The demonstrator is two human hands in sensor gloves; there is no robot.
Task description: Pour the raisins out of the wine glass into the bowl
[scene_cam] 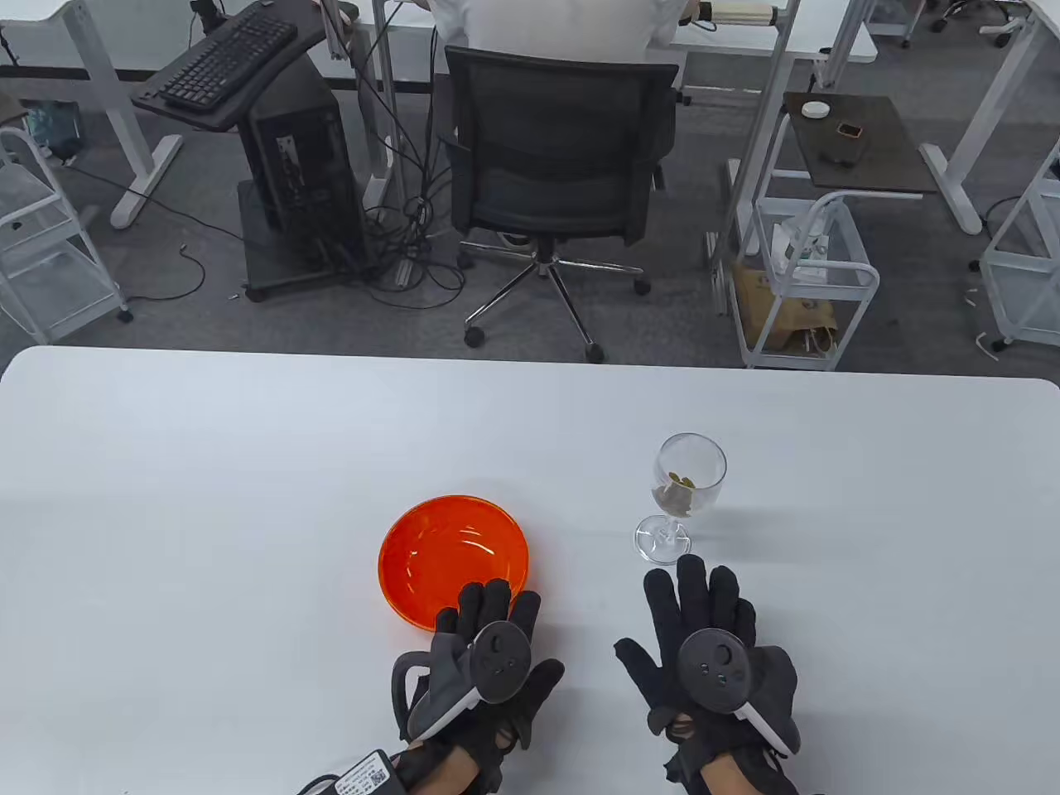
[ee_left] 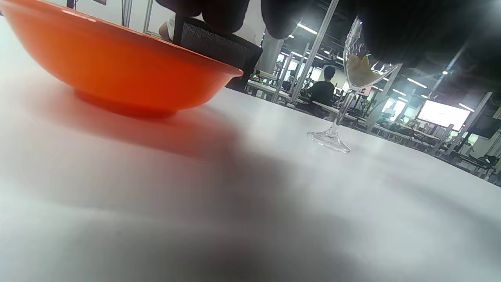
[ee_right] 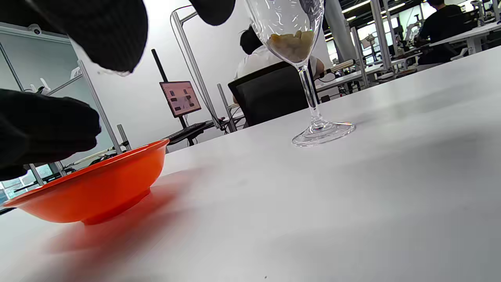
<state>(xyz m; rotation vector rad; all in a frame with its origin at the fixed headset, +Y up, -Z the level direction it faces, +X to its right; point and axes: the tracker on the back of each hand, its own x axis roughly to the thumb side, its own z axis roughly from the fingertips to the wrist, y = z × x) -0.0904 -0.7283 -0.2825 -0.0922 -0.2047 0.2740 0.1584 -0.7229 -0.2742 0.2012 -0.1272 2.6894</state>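
A clear wine glass (scene_cam: 679, 497) stands upright on the white table, with pale raisins (scene_cam: 675, 490) at the bottom of its cup. It also shows in the left wrist view (ee_left: 352, 74) and the right wrist view (ee_right: 301, 58). An orange bowl (scene_cam: 453, 563) sits to its left and looks empty; it shows in the left wrist view (ee_left: 113, 66) and the right wrist view (ee_right: 98, 188). My left hand (scene_cam: 489, 638) lies flat and open, fingertips over the bowl's near rim. My right hand (scene_cam: 704, 629) is open, fingers spread, just short of the glass's foot, holding nothing.
The white table (scene_cam: 248, 497) stretches wide to the left and far side. Beyond its far edge stand an office chair (scene_cam: 559, 166), a computer stand (scene_cam: 281, 166) and white carts (scene_cam: 807, 281).
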